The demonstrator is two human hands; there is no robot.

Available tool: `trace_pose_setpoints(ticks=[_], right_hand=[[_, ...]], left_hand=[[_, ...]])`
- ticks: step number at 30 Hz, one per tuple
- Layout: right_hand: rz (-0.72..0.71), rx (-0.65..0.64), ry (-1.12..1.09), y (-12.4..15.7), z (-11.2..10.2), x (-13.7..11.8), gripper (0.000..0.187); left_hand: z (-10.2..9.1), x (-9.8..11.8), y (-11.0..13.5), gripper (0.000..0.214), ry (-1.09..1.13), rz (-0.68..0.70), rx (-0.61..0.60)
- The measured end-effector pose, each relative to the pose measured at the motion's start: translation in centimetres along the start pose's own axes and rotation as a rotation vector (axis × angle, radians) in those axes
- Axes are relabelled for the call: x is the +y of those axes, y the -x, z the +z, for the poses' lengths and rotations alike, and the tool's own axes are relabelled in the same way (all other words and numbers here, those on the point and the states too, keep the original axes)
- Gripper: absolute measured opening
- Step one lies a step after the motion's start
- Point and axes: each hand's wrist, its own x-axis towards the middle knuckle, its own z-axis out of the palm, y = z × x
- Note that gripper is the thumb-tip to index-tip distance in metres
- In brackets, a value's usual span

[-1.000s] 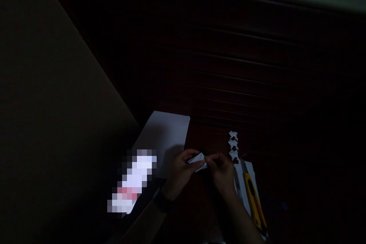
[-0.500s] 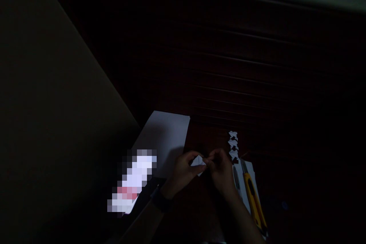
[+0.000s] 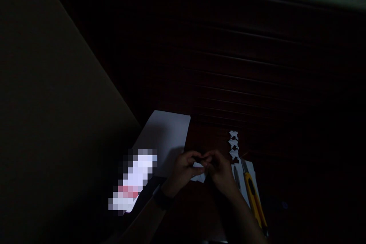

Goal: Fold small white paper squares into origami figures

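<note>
A small piece of folded white paper (image 3: 200, 177) is pinched between my two hands, low in the middle of the view. My left hand (image 3: 183, 167), with a dark band on its wrist, grips the paper from the left between thumb and fingers. From the right, my right hand (image 3: 220, 169) closes its fingertips on the upper right of the same paper. The fingertips meet over it and hide part of the folds. Dim light leaves the finer creases hard to make out.
Three small folded paper figures (image 3: 233, 145) stand in a row beyond my right hand. A yellow utility knife (image 3: 253, 198) and a grey pen-like tool (image 3: 236, 176) lie on white paper (image 3: 250, 167). Left are a large white sheet (image 3: 168, 129) and a lit, pixelated screen (image 3: 137, 175).
My fingertips have drawn closer together over the folded paper. The paper has turned, and more of it shows below my left thumb.
</note>
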Motion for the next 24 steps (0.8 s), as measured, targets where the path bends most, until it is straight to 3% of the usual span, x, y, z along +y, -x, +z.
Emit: trace_pose_setpoints(ticks=[8,13,19,24], right_hand=[[-0.004,0.013,0.014,0.2,-0.4,0.6,0.016],[0.019,0.014,-0.003,0.1,-0.6,-0.1,0.013],[0.006,0.028,-0.045,-0.2,-1.0,-0.7,0.016],[0.03,0.014,-0.054,-0.3,-0.9,0.3,0.021]], left_hand=[[0.4,-1.5,-0.2,0.025,-0.083,0.109,-0.046],[0.2,-1.0,0.0,0.034,-0.067,0.061,0.034],[0.0,-0.7,-0.4,0.03,-0.001,0.042,0.167],[-0.2,-1.0,-0.7,0.024,-0.012,0.046,0.178]])
